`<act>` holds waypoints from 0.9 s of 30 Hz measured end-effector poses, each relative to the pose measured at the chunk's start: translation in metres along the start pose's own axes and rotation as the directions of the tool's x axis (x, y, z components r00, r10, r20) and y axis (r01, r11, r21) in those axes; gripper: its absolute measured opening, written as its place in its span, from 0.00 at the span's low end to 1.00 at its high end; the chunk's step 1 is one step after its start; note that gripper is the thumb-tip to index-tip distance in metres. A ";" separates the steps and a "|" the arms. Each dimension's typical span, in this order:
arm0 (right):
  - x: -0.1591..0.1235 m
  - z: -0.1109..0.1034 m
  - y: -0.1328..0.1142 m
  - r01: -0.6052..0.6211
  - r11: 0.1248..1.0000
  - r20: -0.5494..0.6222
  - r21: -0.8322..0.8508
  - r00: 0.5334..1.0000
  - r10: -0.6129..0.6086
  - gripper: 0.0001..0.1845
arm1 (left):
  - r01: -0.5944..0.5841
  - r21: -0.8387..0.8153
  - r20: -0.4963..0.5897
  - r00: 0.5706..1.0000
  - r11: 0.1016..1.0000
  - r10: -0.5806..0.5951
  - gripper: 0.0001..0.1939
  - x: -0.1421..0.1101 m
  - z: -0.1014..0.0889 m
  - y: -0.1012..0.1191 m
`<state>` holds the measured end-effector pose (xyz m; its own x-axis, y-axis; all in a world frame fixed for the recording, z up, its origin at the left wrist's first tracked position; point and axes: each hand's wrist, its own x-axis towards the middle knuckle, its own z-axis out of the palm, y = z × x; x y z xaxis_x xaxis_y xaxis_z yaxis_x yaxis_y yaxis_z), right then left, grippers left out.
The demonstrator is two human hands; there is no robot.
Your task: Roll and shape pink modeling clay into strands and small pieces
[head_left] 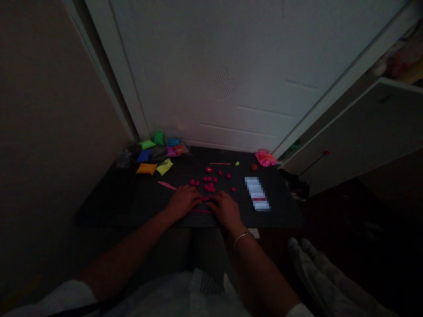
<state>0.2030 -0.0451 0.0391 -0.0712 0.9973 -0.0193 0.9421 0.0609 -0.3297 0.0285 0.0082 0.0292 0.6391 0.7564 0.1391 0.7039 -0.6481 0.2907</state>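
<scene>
Head view, and it's pretty dark, so bear with me. Closest in there's a pale bracelet (243,236) on the right wrist, then a thin pink strip (201,211) lying just in from the near edge of the bench (115,211). The left hand (183,201) and right hand (228,210) are right above that, around the middle of the near edge. Between their fingertips is a small pink piece (205,198). Left fingers are bunched together at its left end, right fingers curl in at its other end, but honestly I can't tell if either is clamped on it or just pressing.

Over toward the right edge lies a bright, pixelated, phone-shaped slab (257,193). A pink flat tool (166,185) sits beside the left hand, and a scatter of little pink lumps (210,187) spreads just past the fingers. Behind those there's a pink piece with a pale center (209,169), a thin pink stick (220,164), a tiny yellow bit (237,164) and a reddish-brown lump (253,167).

Way back, colored packets, orange (146,168) and green (159,138) among them, crowd the far left corner, and a pink flower (266,158) sits at the far right corner.
</scene>
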 end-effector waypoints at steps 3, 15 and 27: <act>0.000 -0.001 -0.002 -0.017 1.000 -0.011 -0.012 1.000 0.017 0.17 | -0.017 0.023 -0.010 1.000 1.000 0.017 0.09 0.000 -0.002 0.002; 0.000 0.000 -0.012 0.063 0.998 0.041 -0.024 0.997 -0.062 0.16 | 0.030 0.047 0.029 0.999 0.998 -0.031 0.10 -0.004 -0.007 0.001; -0.006 -0.008 0.016 -0.054 0.997 -0.009 0.060 0.998 0.054 0.18 | 0.069 -0.002 0.015 0.997 0.998 -0.069 0.11 -0.025 -0.021 -0.014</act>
<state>0.2213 -0.0502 0.0413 -0.0171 0.9994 -0.0291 0.9231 0.0046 -0.3846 -0.0038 0.0004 0.0417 0.5937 0.7980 0.1041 0.7458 -0.5942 0.3011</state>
